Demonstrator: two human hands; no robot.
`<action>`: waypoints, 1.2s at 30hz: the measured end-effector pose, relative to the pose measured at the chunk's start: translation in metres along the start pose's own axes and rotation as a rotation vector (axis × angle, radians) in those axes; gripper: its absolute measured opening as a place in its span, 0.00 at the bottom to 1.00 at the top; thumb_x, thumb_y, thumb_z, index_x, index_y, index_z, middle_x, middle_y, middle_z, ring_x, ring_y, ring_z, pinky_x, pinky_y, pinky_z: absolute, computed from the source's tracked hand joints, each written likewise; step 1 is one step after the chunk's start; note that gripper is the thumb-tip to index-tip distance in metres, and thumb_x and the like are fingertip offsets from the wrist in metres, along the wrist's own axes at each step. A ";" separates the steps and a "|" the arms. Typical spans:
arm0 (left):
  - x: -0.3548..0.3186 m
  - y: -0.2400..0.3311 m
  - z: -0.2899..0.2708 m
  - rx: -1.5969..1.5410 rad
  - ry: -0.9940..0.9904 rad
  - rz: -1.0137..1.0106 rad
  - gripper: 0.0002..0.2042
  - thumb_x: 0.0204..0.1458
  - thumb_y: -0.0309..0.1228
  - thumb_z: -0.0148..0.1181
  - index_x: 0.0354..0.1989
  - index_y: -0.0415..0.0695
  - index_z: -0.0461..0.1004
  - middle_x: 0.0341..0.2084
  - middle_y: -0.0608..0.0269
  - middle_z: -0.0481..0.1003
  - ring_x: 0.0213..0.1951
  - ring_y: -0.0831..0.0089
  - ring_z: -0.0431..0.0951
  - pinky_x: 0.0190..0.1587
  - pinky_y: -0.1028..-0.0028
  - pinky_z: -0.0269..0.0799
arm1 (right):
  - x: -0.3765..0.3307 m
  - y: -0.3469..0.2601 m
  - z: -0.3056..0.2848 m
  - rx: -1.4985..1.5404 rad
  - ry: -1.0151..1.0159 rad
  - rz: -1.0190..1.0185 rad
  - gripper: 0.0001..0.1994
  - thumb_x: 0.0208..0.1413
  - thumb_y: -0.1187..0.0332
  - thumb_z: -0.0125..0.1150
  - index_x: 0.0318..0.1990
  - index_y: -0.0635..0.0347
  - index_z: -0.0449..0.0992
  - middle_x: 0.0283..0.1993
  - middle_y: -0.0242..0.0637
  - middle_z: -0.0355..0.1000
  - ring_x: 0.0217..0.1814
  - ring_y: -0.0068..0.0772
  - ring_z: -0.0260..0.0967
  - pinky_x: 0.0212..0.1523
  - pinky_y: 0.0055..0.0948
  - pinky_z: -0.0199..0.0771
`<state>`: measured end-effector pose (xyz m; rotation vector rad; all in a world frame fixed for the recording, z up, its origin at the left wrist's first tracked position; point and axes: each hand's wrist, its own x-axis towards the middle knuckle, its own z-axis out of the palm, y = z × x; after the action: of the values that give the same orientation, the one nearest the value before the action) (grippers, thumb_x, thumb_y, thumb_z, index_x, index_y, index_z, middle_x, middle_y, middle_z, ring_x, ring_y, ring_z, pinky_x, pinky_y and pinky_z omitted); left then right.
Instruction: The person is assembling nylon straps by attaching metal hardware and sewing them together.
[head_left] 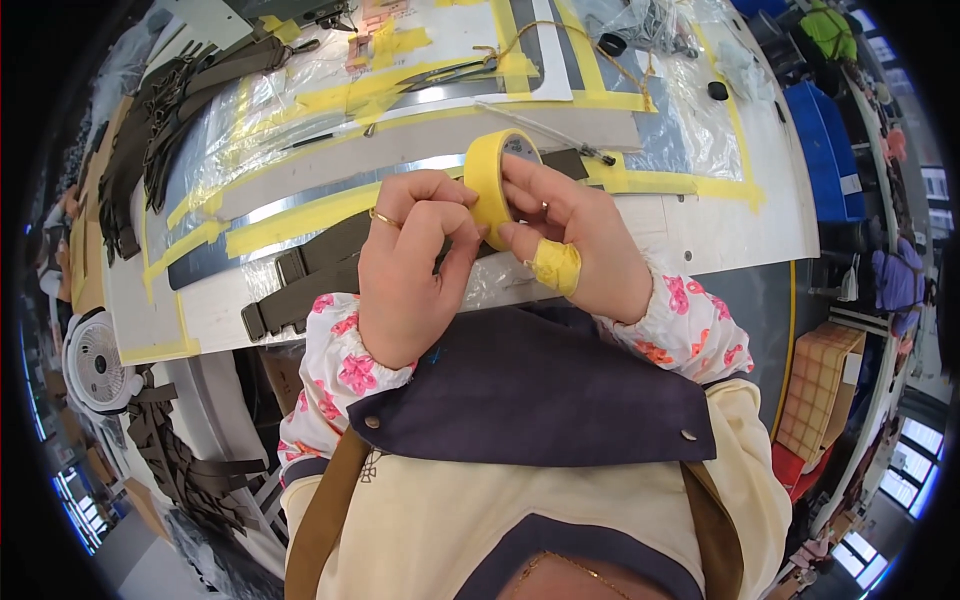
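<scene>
A roll of yellow tape [487, 185] stands upright between my hands, above the near edge of the table. My right hand [590, 235] grips it, with fingers through the core and the thumb on the near rim. Yellow tape is wrapped around that thumb. My left hand [415, 255] pinches at the roll's left side with thumb and forefinger; whether a tape end sits between them I cannot make out. Beneath the hands lie dark olive straps [325, 258] with buckle-like ends, partly hidden by my left hand.
Yellow tape strips hold plastic film and boards on the white table [710, 235]. Scissors [450, 75] and a white pen [545, 130] lie beyond the roll. Dark straps with metal clips [185, 110] pile at far left. A white fan [100, 360] stands left, a blue bin [825, 150] right.
</scene>
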<state>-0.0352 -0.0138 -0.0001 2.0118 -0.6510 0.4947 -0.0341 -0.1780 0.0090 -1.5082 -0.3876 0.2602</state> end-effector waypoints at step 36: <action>0.005 -0.010 -0.004 0.105 -0.077 0.107 0.10 0.32 0.18 0.62 0.24 0.40 0.68 0.31 0.59 0.69 0.31 0.64 0.72 0.32 0.71 0.69 | 0.001 0.006 0.006 0.064 0.120 0.015 0.21 0.52 0.81 0.48 0.55 0.68 0.58 0.41 0.36 0.69 0.41 0.18 0.64 0.42 0.19 0.68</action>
<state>-0.0253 -0.0074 -0.0013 2.1112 -0.7978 0.5265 -0.0348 -0.1713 0.0031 -1.4559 -0.2707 0.1912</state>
